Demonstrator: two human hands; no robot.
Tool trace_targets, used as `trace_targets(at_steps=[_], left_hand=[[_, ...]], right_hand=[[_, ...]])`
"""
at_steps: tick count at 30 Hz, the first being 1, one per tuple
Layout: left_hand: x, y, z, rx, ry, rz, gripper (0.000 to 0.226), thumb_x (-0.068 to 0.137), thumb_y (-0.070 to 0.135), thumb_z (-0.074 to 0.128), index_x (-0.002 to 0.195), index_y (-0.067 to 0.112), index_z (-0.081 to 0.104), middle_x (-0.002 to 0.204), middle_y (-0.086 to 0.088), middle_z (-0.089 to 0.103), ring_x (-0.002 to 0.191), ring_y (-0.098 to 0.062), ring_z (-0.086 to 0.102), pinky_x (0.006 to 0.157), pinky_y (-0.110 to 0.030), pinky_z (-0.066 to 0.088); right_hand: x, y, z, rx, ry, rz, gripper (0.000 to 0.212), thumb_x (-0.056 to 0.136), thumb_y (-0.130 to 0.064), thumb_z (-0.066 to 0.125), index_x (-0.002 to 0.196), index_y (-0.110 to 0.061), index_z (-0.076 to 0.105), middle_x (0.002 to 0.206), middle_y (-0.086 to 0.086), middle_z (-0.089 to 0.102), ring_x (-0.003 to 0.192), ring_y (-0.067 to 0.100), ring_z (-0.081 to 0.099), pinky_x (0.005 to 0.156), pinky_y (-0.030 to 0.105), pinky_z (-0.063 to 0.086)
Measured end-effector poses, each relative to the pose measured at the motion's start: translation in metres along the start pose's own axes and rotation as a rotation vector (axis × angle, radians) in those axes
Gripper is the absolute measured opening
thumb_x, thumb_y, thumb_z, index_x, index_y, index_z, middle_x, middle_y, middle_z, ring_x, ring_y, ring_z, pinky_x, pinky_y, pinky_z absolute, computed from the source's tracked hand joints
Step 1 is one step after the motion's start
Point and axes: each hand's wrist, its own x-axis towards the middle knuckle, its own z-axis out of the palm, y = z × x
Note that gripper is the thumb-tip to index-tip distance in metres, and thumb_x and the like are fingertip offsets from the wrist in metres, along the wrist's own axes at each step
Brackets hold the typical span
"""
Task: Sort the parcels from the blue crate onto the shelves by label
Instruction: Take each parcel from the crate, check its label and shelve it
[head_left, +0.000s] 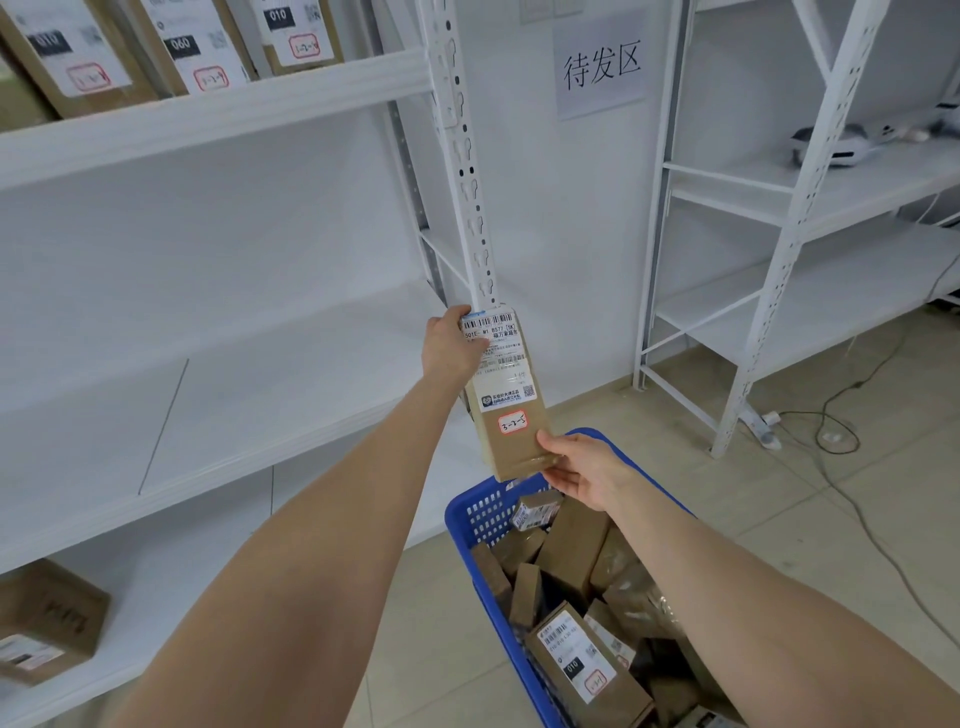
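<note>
I hold a long brown parcel up in front of the shelf post, above the blue crate. Its white shipping label faces me, with a red-framed sticker reading 3-7-5. My left hand grips the parcel's top end. My right hand grips its bottom end, thumb on the front. The crate on the floor holds several more brown parcels, some with labels up. The white shelves stand to my left.
The top shelf carries labelled parcels. One brown box sits on the lowest shelf at the left. A second white rack stands at the right with a white headset on it. Cables trail over the tiled floor.
</note>
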Motion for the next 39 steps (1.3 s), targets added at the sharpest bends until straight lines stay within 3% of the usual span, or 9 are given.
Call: trace_targets(at_steps=[5, 12, 19, 24, 29, 34, 39], left_hand=[[-0.007, -0.002, -0.012, 0.039, 0.022, -0.001, 0.059, 0.086, 0.004, 0.057, 0.141, 0.017, 0.041, 0.132, -0.01, 0.049, 0.118, -0.025, 0.051, 0.095, -0.031, 0.043], [-0.021, -0.019, -0.049, 0.107, 0.09, -0.009, 0.061, 0.084, 0.0, 0.057, 0.141, 0.017, 0.043, 0.132, -0.01, 0.053, 0.118, -0.026, 0.053, 0.098, -0.034, 0.044], [-0.04, -0.043, -0.115, 0.134, 0.176, -0.031, 0.061, 0.083, -0.001, 0.057, 0.14, 0.019, 0.045, 0.132, -0.007, 0.054, 0.117, -0.025, 0.055, 0.097, -0.035, 0.046], [-0.059, -0.062, -0.185, 0.147, 0.25, -0.012, 0.061, 0.083, 0.0, 0.057, 0.139, 0.019, 0.045, 0.132, -0.006, 0.055, 0.116, -0.024, 0.055, 0.097, -0.035, 0.046], [-0.087, -0.078, -0.274, 0.197, 0.347, 0.029, 0.06, 0.085, 0.005, 0.057, 0.14, 0.025, 0.044, 0.135, 0.003, 0.055, 0.117, -0.019, 0.054, 0.091, -0.029, 0.044], [-0.115, -0.093, -0.36, 0.201, 0.412, 0.078, 0.06, 0.085, 0.006, 0.057, 0.14, 0.025, 0.044, 0.134, 0.003, 0.055, 0.119, -0.019, 0.053, 0.095, -0.032, 0.046], [-0.138, -0.103, -0.43, 0.204, 0.477, 0.114, 0.06, 0.083, 0.006, 0.056, 0.138, 0.025, 0.042, 0.131, -0.002, 0.054, 0.113, -0.024, 0.056, 0.089, -0.042, 0.051]], right_hand=[[-0.003, 0.001, 0.008, -0.017, -0.053, 0.004, 0.026, 0.081, -0.012, 0.075, 0.097, -0.007, 0.054, 0.107, 0.017, 0.066, 0.1, 0.028, 0.065, 0.076, 0.033, 0.057], [-0.011, 0.008, 0.04, -0.07, -0.148, 0.027, 0.026, 0.079, -0.006, 0.075, 0.098, -0.003, 0.057, 0.095, 0.013, 0.068, 0.085, 0.024, 0.068, 0.068, 0.03, 0.059], [-0.026, 0.027, 0.101, -0.131, -0.241, 0.039, 0.033, 0.077, -0.007, 0.077, 0.103, 0.001, 0.058, 0.099, 0.016, 0.068, 0.088, 0.024, 0.067, 0.073, 0.03, 0.058], [-0.05, 0.041, 0.164, -0.138, -0.31, -0.006, 0.031, 0.079, -0.006, 0.076, 0.104, 0.003, 0.059, 0.093, 0.015, 0.067, 0.078, 0.022, 0.066, 0.061, 0.026, 0.059], [-0.087, 0.059, 0.244, -0.174, -0.373, -0.077, 0.022, 0.081, -0.008, 0.075, 0.093, -0.001, 0.057, 0.085, 0.012, 0.063, 0.072, 0.019, 0.061, 0.068, 0.027, 0.058], [-0.128, 0.08, 0.322, -0.16, -0.415, -0.148, 0.021, 0.081, -0.009, 0.075, 0.085, -0.003, 0.056, 0.076, 0.012, 0.063, 0.053, 0.016, 0.062, 0.05, 0.022, 0.056], [-0.161, 0.09, 0.387, -0.124, -0.476, -0.224, 0.035, 0.078, -0.01, 0.078, 0.104, -0.002, 0.056, 0.088, 0.014, 0.066, 0.068, 0.021, 0.065, 0.057, 0.026, 0.058]])
